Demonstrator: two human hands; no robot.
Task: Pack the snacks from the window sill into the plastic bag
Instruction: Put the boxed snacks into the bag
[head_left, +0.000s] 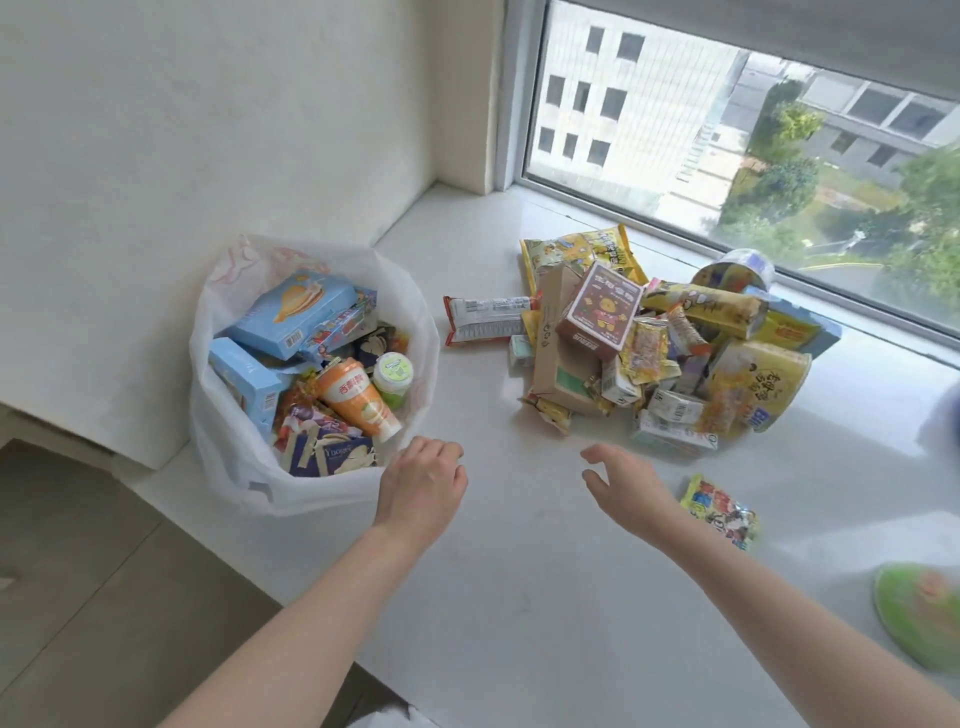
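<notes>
Snacks (670, 343) are heaped right of the plastic bag (228, 415) (half filled); both hands, left (421, 480) and right (623, 486), are held open, empty; another packet must be fetched.

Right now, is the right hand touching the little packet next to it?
Cannot tell. In the head view the right hand overlaps the packet's left edge, so no gap or contact shows plainly.

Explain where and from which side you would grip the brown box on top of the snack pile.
Grip the brown box across its two long side edges, coming from above. It lies tilted on top of the pile, broad printed face up, with nothing over it. The empty right hand is the nearer one.
</notes>
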